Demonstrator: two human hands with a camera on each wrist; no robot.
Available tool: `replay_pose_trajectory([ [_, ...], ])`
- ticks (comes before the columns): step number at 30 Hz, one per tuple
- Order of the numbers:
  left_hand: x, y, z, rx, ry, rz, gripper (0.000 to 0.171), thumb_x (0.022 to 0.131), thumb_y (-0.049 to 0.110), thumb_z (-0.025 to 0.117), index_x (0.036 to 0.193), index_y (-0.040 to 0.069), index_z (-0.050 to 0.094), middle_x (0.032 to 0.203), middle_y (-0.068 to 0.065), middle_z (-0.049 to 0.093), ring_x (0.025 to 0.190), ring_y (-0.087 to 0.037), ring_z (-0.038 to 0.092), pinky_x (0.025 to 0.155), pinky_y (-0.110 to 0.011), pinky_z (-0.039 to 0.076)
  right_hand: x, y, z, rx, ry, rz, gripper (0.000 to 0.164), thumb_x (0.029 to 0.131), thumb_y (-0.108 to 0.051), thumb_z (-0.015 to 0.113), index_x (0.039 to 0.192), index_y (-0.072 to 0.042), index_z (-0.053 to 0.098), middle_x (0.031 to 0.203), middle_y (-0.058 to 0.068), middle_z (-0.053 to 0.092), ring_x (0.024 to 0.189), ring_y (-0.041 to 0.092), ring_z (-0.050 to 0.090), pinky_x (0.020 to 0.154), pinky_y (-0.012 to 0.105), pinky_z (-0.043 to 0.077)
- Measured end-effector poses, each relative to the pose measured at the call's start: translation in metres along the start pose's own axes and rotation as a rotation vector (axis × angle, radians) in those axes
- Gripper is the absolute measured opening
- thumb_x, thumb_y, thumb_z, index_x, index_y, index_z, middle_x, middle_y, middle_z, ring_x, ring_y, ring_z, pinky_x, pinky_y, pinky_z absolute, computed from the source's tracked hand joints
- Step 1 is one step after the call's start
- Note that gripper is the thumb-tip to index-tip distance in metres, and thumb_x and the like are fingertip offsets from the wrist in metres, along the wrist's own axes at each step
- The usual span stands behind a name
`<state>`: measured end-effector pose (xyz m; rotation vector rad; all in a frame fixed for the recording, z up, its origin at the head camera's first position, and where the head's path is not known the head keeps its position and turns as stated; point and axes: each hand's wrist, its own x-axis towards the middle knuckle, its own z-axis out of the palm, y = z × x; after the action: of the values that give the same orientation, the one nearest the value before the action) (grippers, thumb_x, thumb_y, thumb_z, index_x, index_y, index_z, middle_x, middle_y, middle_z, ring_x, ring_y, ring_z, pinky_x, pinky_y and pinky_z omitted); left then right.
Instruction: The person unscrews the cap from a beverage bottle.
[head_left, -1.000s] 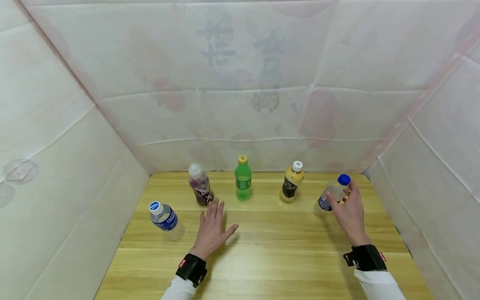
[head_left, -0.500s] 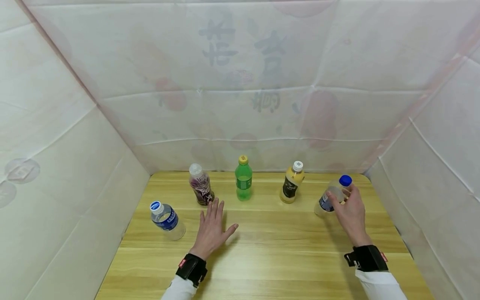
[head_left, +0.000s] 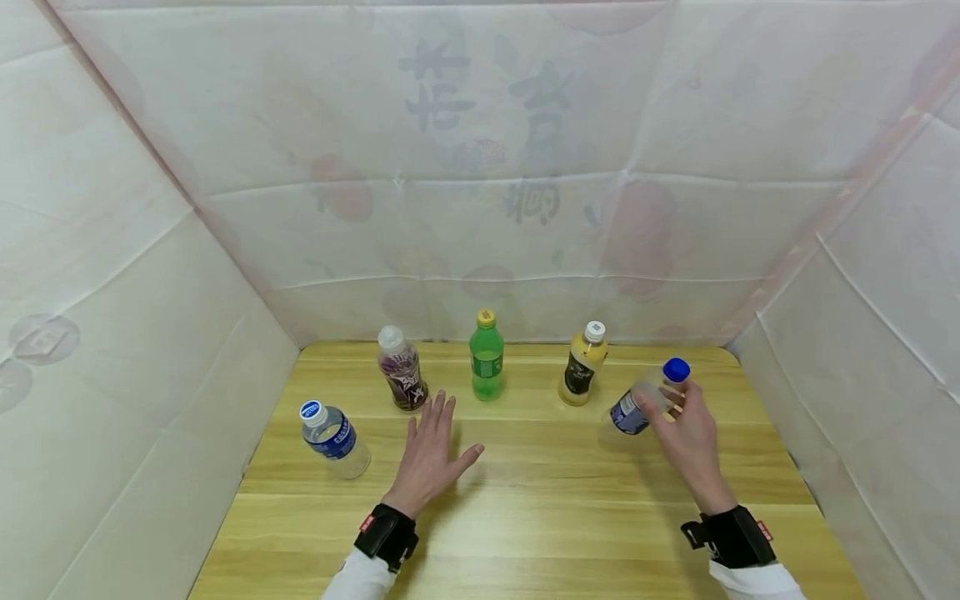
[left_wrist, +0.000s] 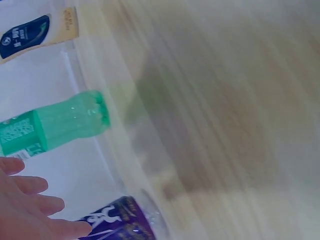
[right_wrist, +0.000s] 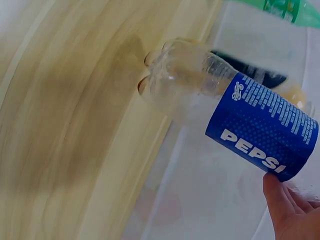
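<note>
Here's the yellowish wood-grain tabletop [head_left: 570, 471], grain running left to right, a soft sheen [head_left: 517, 533] glowing on its near half! Beyond rises the creased far sheet [head_left: 480, 242], faded characters [head_left: 542, 92] and reddish blotches [head_left: 643, 237] showing; the left sheet [head_left: 142, 392] carries coin-like motifs [head_left: 45, 339], while the pale right sheet [head_left: 885, 308] slants in, fold lines crisp!

Plastic Pepsi bottle [right_wrist: 250, 120], glossy wooden table [head_left: 540, 500]

On my head feed I see a blue-labelled clear bottle [head_left: 335, 440] at lower left, a green bottle [head_left: 487, 364] below centre, a white-capped yellow bottle [head_left: 581, 372] right of that, wooden tabletop [head_left: 540, 533] beneath and creased pale sheeting [head_left: 480, 242] above.
</note>
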<state>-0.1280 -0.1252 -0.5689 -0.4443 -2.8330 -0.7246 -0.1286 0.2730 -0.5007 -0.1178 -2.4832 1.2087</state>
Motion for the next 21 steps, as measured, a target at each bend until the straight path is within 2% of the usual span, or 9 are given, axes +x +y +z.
replay_pose_trajectory([
  [3, 0.002, 0.006, -0.003, 0.009, -0.002, 0.013, 0.096, 0.092, 0.06, 0.068, 0.158, -0.001, 0.033, 0.166, -0.025, 0.025, 0.151, -0.049, 0.025, 0.116, -0.072, 0.024, -0.004, -0.008, 0.008, 0.058, -0.024, 0.003, 0.065, 0.097, -0.023, 0.075, 0.145, 0.006, 0.043, 0.138, 0.026, 0.056, 0.123, 0.045, 0.061, 0.096, 0.032, 0.056],
  [5, 0.003, 0.01, -0.004, 0.011, -0.002, 0.023, 0.097, 0.092, 0.06, 0.068, 0.158, -0.001, 0.033, 0.167, -0.024, 0.024, 0.151, -0.048, 0.024, 0.117, -0.071, 0.024, -0.006, -0.014, 0.014, 0.102, -0.035, -0.002, 0.062, 0.097, -0.021, 0.075, 0.144, 0.006, 0.044, 0.138, 0.025, 0.056, 0.123, 0.043, 0.061, 0.092, 0.014, 0.051],
  [7, 0.004, 0.014, -0.005, 0.009, -0.002, 0.034, 0.097, 0.091, 0.06, 0.068, 0.158, -0.001, 0.033, 0.167, -0.024, 0.024, 0.151, -0.049, 0.025, 0.117, -0.071, 0.024, -0.007, -0.02, 0.019, 0.139, -0.042, -0.013, 0.06, 0.097, -0.017, 0.075, 0.143, 0.006, 0.044, 0.137, 0.024, 0.058, 0.121, 0.042, 0.062, 0.086, 0.001, 0.042],
  [11, 0.005, 0.021, -0.007, -0.004, -0.014, 0.038, 0.098, 0.092, 0.062, 0.066, 0.16, 0.0, 0.031, 0.168, -0.023, 0.023, 0.152, -0.046, 0.023, 0.118, -0.07, 0.022, -0.011, -0.032, 0.028, 0.228, -0.082, -0.011, 0.061, 0.097, -0.013, 0.074, 0.145, 0.006, 0.041, 0.139, 0.025, 0.057, 0.123, 0.043, 0.062, 0.085, 0.002, 0.044],
  [15, 0.008, 0.031, -0.008, -0.021, -0.026, 0.036, 0.098, 0.092, 0.063, 0.065, 0.16, 0.001, 0.03, 0.168, -0.022, 0.022, 0.154, -0.043, 0.02, 0.12, -0.067, 0.02, -0.013, -0.043, 0.036, 0.298, -0.124, 0.029, 0.065, 0.099, -0.012, 0.071, 0.151, 0.004, 0.036, 0.144, 0.025, 0.055, 0.126, 0.04, 0.06, 0.086, 0.004, 0.046],
  [18, 0.011, 0.043, -0.009, -0.053, -0.027, 0.042, 0.098, 0.092, 0.062, 0.066, 0.16, 0.0, 0.031, 0.169, -0.021, 0.021, 0.155, -0.042, 0.018, 0.12, -0.067, 0.019, -0.014, -0.051, 0.042, 0.347, -0.14, 0.067, 0.064, 0.1, -0.014, 0.071, 0.15, 0.004, 0.036, 0.144, 0.022, 0.054, 0.125, 0.032, 0.06, 0.087, 0.007, 0.048],
  [21, 0.016, 0.056, -0.011, -0.095, -0.028, 0.053, 0.098, 0.093, 0.06, 0.067, 0.161, 0.0, 0.029, 0.169, -0.021, 0.019, 0.155, -0.042, 0.017, 0.121, -0.067, 0.019, -0.016, -0.058, 0.048, 0.39, -0.15, 0.095, 0.059, 0.1, -0.016, 0.07, 0.147, 0.003, 0.039, 0.143, 0.019, 0.055, 0.12, 0.017, 0.06, 0.089, 0.011, 0.051],
])
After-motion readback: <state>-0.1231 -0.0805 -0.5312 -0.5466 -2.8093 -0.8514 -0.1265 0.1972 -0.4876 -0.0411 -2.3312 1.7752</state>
